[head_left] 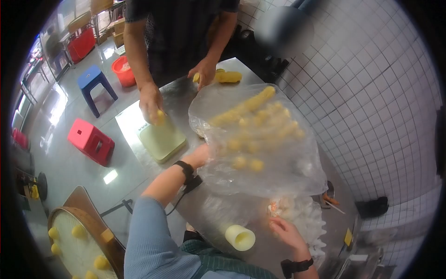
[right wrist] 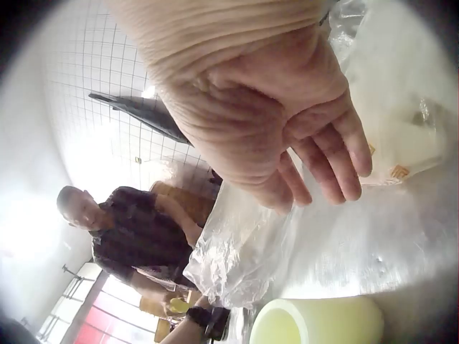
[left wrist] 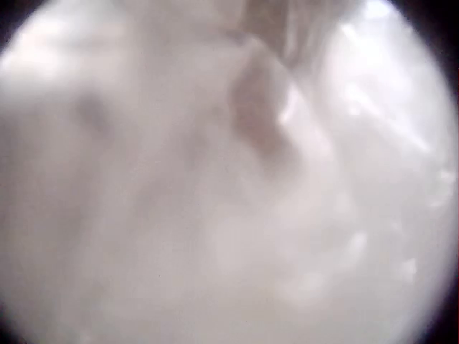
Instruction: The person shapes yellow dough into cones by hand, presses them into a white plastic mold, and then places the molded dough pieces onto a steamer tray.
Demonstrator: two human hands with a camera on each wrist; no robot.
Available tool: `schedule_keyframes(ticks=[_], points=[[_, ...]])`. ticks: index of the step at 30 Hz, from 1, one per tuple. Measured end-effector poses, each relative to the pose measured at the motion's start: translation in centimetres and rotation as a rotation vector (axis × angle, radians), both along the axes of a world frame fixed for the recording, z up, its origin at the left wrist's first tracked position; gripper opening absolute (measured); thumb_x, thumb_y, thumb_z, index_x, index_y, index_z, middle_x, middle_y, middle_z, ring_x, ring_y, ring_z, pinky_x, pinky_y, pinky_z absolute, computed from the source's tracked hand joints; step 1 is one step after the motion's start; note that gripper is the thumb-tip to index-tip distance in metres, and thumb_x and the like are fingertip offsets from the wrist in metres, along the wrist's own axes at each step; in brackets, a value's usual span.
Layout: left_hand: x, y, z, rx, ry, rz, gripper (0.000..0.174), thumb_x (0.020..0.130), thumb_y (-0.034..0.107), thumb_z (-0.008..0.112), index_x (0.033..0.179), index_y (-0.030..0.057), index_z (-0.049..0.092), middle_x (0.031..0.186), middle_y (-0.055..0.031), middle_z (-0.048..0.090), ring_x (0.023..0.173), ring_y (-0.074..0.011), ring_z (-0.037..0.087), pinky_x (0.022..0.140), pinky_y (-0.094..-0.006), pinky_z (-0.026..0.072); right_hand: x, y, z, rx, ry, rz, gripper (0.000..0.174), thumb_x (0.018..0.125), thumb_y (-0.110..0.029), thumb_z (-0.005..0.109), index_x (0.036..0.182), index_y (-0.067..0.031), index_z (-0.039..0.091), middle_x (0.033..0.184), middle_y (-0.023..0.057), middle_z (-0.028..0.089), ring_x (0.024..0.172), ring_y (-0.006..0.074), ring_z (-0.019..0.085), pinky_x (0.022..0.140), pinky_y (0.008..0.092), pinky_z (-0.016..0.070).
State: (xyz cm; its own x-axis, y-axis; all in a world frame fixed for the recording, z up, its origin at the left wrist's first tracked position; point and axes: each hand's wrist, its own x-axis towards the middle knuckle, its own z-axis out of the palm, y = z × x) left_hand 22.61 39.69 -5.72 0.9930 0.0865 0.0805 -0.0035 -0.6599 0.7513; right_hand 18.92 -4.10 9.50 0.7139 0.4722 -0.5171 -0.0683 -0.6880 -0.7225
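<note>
The left hand (head_left: pixel 200 156) reaches to the clear plastic bag (head_left: pixel 290 173) mid-table, which veils its fingers; whether they grip cannot be told. The right hand (head_left: pixel 287 233) is empty, fingers loosely extended, near the table's (head_left: pixel 209 213) near edge, as is a hollow cylinder (head_left: pixel 235 237). Yellow pieces (head_left: pixel 255 165) show through the bag. A scale (head_left: pixel 163 143) stands along the left edge.

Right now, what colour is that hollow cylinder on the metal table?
Pale yellow-green; the hollow cylinder shows best in the right wrist view.

Right hand (head_left: pixel 288 233), head view: bare tabletop (head_left: pixel 204 216) at 9 o'clock until hollow cylinder (head_left: pixel 234 236); clear plastic (head_left: pixel 265 144) blocks 12 o'clock, white pile (head_left: pixel 304 214) 1 o'clock.
</note>
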Motion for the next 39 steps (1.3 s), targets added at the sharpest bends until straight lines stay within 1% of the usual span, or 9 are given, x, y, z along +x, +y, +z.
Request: schedule_keyframes(ticks=[3,7,9,11,13,18,25,35,39], points=[[1.7,-0.5,5.4,0.224,0.278,-0.222,0.039,0.087,0.028,0.061,0.119,0.0064,0.060,0.115,-0.0202,0.063,0.109,-0.0362,0.058,0.095,-0.0404,0.0451,0.0,1.1,0.3,-0.038,-0.052,0.063,0.035,0.095,-0.025,0.062,0.125,-0.0065,0.061,0.099,0.0034,0.066,0.088,0.0112,0.060,0.081,0.0254,0.0486],[1.0,-0.6,0.2,0.007,0.301,-0.208,0.034,0.092,0.023,0.055,0.121,0.0052,0.057,0.116,-0.0211,0.060,0.099,-0.0287,0.060,0.092,-0.0376,0.0466,-0.4,1.8,0.6,-0.022,-0.024,0.056,0.035,0.094,-0.025,0.063,0.124,-0.0064,0.062,0.101,0.0049,0.067,0.090,0.0124,0.061,0.083,0.0266,0.0486],[-2.4,-1.8,1.0,-0.510,-0.050,-0.053,0.031,0.091,0.023,0.056,0.117,0.0055,0.059,0.111,-0.0170,0.063,0.097,-0.0261,0.059,0.088,-0.0375,0.0475,-0.3,2.0,0.6,-0.019,-0.051,0.074,0.035,0.094,-0.025,0.063,0.124,-0.0065,0.062,0.102,0.0058,0.067,0.090,0.0131,0.061,0.083,0.0269,0.0487],[-3.4,-1.9,-0.1,-0.369,-0.183,-0.061,0.028,0.090,0.020,0.058,0.114,0.0056,0.060,0.105,-0.0117,0.063,0.097,-0.0230,0.058,0.085,-0.0380,0.0488,-0.2,1.9,0.9,-0.021,-0.073,0.084,0.036,0.094,-0.026,0.063,0.124,-0.0066,0.062,0.103,0.0068,0.067,0.091,0.0137,0.062,0.083,0.0273,0.0488],[-5.0,-1.9,1.9,-0.150,-0.167,0.095,0.045,0.075,0.008,0.070,0.119,0.0068,0.059,0.116,-0.0139,0.064,0.108,-0.0311,0.060,0.091,-0.0380,0.0482,0.0,2.1,1.3,-0.048,-0.101,0.148,0.036,0.094,-0.026,0.062,0.124,-0.0065,0.061,0.104,0.0082,0.068,0.091,0.0152,0.062,0.084,0.0276,0.0490],[-11.1,-3.0,4.6,-0.780,-0.161,0.898,0.042,0.078,0.003,0.070,0.117,0.0042,0.055,0.106,-0.0117,0.064,0.097,-0.0225,0.063,0.085,-0.0316,0.0499,0.3,4.0,2.4,0.040,-0.125,0.244,0.038,0.093,-0.026,0.063,0.126,-0.0064,0.059,0.105,0.0088,0.068,0.093,0.0172,0.064,0.085,0.0296,0.0497],[-18.8,-15.6,14.9,-1.360,-0.083,0.412,0.043,0.087,0.007,0.071,0.124,0.0041,0.050,0.113,-0.0088,0.060,0.102,-0.0181,0.060,0.085,-0.0322,0.0506,-3.4,8.8,3.8,0.422,-0.171,0.429,0.077,0.084,-0.028,0.074,0.148,-0.0146,0.033,0.132,0.0165,0.050,0.113,0.0271,0.058,0.087,0.0372,0.0514],[-22.9,-23.8,14.1,-1.298,0.147,0.333,0.033,0.094,0.012,0.062,0.124,0.0039,0.052,0.121,-0.0082,0.056,0.112,-0.0189,0.058,0.093,-0.0334,0.0486,-5.5,4.9,0.3,0.534,-0.034,0.274,0.064,0.082,-0.020,0.073,0.138,-0.0114,0.045,0.134,0.0143,0.046,0.106,0.0239,0.058,0.085,0.0338,0.0517],[-23.9,-23.3,10.7,-0.981,0.067,0.311,0.030,0.093,0.010,0.062,0.122,0.0022,0.054,0.120,-0.0083,0.058,0.112,-0.0187,0.057,0.092,-0.0323,0.0486,-3.9,3.7,-0.2,0.422,-0.398,0.412,0.049,0.085,-0.021,0.068,0.131,-0.0108,0.054,0.113,0.0129,0.058,0.099,0.0252,0.060,0.085,0.0347,0.0509]])
